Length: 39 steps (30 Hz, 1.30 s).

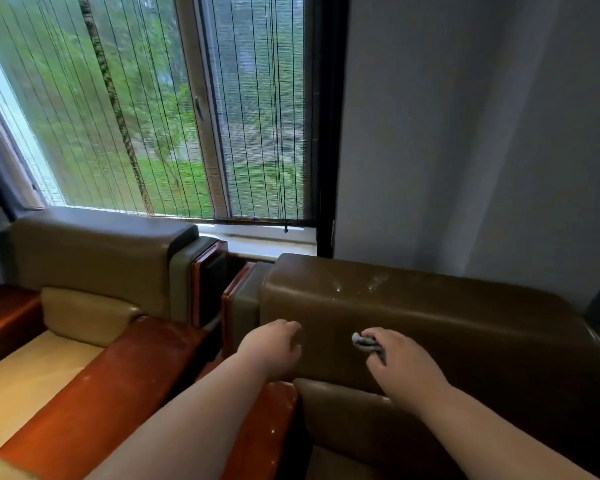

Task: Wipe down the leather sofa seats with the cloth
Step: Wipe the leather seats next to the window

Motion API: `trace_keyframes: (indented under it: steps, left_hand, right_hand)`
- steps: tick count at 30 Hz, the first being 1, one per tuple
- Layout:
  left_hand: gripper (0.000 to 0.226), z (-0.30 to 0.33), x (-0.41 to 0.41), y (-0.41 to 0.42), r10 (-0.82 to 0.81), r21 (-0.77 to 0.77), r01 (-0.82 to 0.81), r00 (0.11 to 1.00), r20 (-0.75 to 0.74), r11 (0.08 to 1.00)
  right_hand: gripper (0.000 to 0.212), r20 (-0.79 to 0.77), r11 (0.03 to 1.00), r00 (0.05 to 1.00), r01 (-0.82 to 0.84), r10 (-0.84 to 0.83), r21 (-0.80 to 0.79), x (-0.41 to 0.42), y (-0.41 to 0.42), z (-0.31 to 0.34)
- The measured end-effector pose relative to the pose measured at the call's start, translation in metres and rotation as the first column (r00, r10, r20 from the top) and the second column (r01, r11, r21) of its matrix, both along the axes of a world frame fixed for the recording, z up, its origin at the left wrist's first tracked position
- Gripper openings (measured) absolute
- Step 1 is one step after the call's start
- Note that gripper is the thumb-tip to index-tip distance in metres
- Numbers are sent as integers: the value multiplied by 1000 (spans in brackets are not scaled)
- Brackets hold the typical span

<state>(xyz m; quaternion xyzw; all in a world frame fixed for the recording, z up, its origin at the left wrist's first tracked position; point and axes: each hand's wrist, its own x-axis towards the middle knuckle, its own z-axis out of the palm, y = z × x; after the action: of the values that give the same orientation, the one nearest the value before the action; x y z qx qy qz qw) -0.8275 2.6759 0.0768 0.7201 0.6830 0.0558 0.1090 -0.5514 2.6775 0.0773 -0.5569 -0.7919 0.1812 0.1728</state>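
Gripping the cloth [365, 344], the right hand [400, 360] pins it against the brown leather backrest [465, 327], fingers curled round a small grey bunched wad poking out leftward. The left hand [274, 344] rests loosely curled just beside, holding nothing. Glossy leather, smooth and rounded; polished reddish wooden armrest [118, 386] left, second sofa [94, 265] beneath the blind-covered window [153, 116].

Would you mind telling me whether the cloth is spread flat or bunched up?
Bunched up: the cloth is a small wad gripped in the right hand against the sofa backrest.
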Motion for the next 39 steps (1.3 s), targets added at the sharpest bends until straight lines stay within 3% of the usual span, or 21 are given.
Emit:
trace_keyframes:
  steps: [6,13,17,20,24,26,29,32,34,37,39]
  left_hand:
    - [56,-16,-52,64,17,2,-17,1000,-21,1000]
    - [50,-77,-116,154,113,-17,-112,990,83,994]
    - [30,-112,-136,214,115,147,-139,981,159,979]
    - [53,-126,-155,271,136,285,-182,976,172,941]
    - [79,-158,-191,323,1,153,-13,997,76,988]
    - [87,-181,-204,332,-57,171,43,995,78,984]
    - [82,-205,-213,340,-76,237,58,995,71,970]
    - [80,-208,-215,340,-86,232,66,993,75,970]
    - [81,-205,-215,340,-86,226,66,993,78,972]
    - [83,-205,-213,340,-70,225,48,993,91,973]
    - [84,-207,-215,343,-73,234,51,994,87,971]
  right_hand:
    - [39,0,999,1000,2,-2,-35,-35,53,-13]
    - [43,69,990,995,-63,72,-124,-86,124,-58]
    - [46,87,993,991,-99,105,-68,-112,179,-84]
    - [46,57,993,992,-117,116,13,-146,223,-100]
    - [51,48,964,989,-150,142,221,-197,272,-113]
    - [56,147,939,967,-241,210,245,-221,293,-120]
    - [66,444,905,855,-382,269,186,-254,318,-141]
    - [70,466,882,798,-465,381,75,-276,353,-143]
    - [65,393,920,846,-392,359,4,-279,404,-133]
    - [61,408,986,898,-128,162,-109,-270,468,-116]
    - [62,445,983,877,-171,181,-63,-271,456,-120]
